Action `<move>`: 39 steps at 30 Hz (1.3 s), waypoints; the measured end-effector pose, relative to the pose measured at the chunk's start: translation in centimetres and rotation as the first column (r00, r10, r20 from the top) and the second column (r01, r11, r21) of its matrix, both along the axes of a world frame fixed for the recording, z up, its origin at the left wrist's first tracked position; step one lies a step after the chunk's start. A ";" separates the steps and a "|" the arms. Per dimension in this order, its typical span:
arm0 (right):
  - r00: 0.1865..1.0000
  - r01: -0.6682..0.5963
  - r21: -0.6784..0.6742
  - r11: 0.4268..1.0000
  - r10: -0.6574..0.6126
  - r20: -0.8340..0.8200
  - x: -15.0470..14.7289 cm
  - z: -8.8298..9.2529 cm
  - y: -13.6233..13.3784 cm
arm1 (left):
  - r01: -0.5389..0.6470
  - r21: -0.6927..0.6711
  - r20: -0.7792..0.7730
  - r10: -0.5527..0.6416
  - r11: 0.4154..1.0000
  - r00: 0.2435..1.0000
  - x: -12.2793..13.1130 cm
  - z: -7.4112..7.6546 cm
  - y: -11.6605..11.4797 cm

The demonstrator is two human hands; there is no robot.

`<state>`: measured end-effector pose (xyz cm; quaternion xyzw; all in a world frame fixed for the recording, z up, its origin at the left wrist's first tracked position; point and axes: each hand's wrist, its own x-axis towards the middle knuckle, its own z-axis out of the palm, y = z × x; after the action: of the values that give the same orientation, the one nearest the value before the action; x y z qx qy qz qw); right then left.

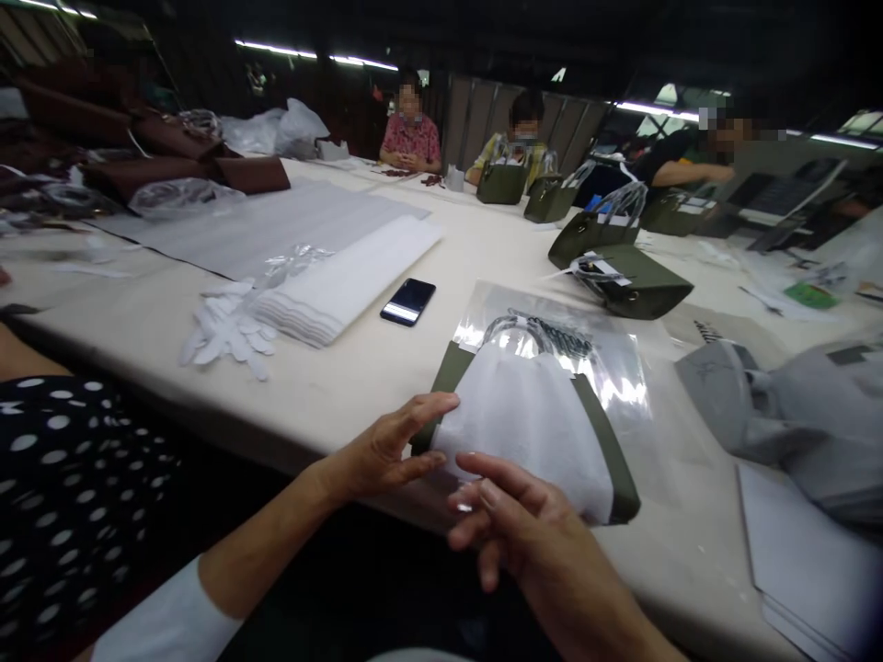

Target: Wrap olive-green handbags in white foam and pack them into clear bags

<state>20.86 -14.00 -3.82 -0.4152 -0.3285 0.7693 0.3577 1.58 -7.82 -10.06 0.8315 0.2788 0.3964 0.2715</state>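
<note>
An olive-green handbag (pixel 609 450) lies in front of me at the table's edge, its front covered by a white wrapping sheet (pixel 524 423). Grey-wrapped handles (pixel 514 329) stick out at its far end. My left hand (pixel 396 446) is open at the bag's left side, thumb and fingers apart, the fingertips at the sheet's edge. Over the near edge of the bag, my right hand (pixel 514 515) has its fingers spread and loosely bent. A small shiny bit (pixel 464 507) shows among its fingers; I cannot make out what it is. Beneath the bag lies a clear plastic bag (pixel 627 368).
Left of the bag are a phone (pixel 408 302), stacked white sheets (pixel 345 285) and white gloves (pixel 231 329). More green handbags (pixel 641 280) stand beyond. Grey cloth bundles (pixel 820 414) lie at right. People sit across the table; someone in polka dots (pixel 75 496) is close at left.
</note>
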 end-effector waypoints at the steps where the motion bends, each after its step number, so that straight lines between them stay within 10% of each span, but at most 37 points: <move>1: 0.999 0.033 -0.027 0.999 -0.032 0.010 -0.4 -0.6 -0.1 | 0.015 0.015 0.006 -0.015 1.000 1.000 -0.1 -0.1 0.1; 19: 0.928 0.354 -0.364 0.861 -0.373 0.020 -3.2 -4.4 -1.8 | 0.069 0.116 -0.189 -0.047 0.991 0.981 -0.6 0.5 0.1; 36: 0.865 0.497 -0.202 0.844 -0.463 0.191 -6.0 -9.8 -1.2 | -0.097 0.220 -0.113 0.124 0.971 0.986 0.9 -1.0 -0.7; 39: 0.916 0.338 -0.151 0.929 -0.288 0.279 -5.1 -10.0 -2.1 | -0.156 0.252 -0.107 0.188 0.955 0.976 1.3 -1.8 -1.2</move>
<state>15.79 -16.09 -13.82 -0.5900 -0.2232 0.6712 0.3892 2.86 -9.03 -11.88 0.8549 0.3168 0.3947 0.1138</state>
